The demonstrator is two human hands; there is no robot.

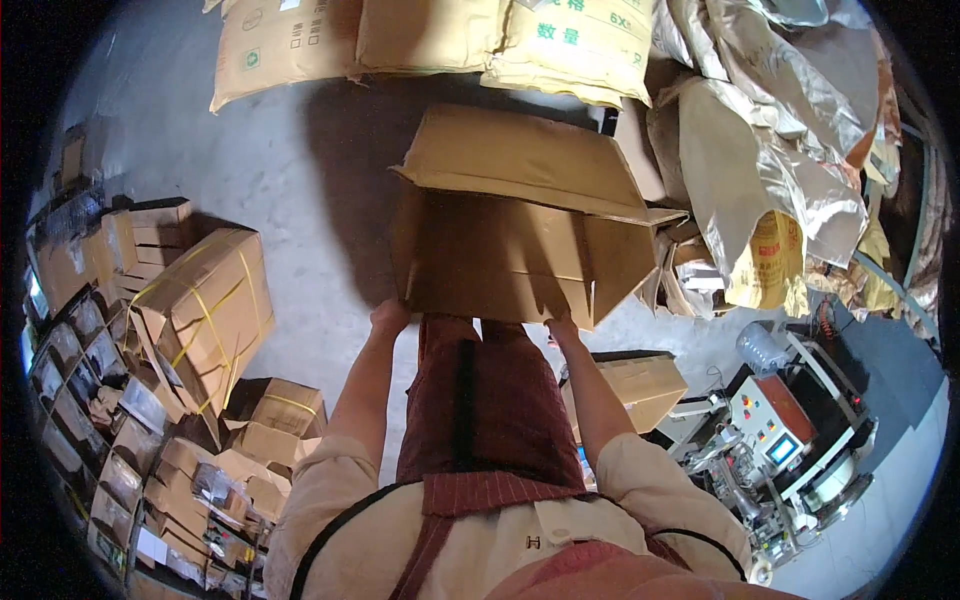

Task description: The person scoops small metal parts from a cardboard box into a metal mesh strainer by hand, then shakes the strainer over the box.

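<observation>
Cardboard box (490, 262) in front of the person's legs, held by both hands along its near edge. Left hand (390, 316) closed on the near left corner; right hand (561, 327) closed on the same edge, toward its right end. Some fingers on each hand hidden by the board.

Edges and room: left of the box, a wide stretch of grey floor (290, 150) runs as far as a carton with yellow straps (215, 310), well apart from it. Beyond the far edge, a shadowed strip of floor, then plump paper sacks (430, 40) side by side. Right side is tighter: crumpled sheets (740, 150) pile up just beside the box's right flap in view; touching or apart, cannot tell. Near edge lies close against the dark red apron (480, 410).

Direction: box's long axis runs left to right, across the person's front, sloping slightly down to the right. Far flap (520, 165) stretches away toward the sacks; a shorter flap juts out at the right end. Inner face visible, a shadow lying across it. Whether the box bears on anything underneath, cannot tell.

Lower right: another carton (645, 388) behind the right forearm, then a machine (765, 425) with a small lit screen. Lower left: a rack of small boxes (120, 470).
</observation>
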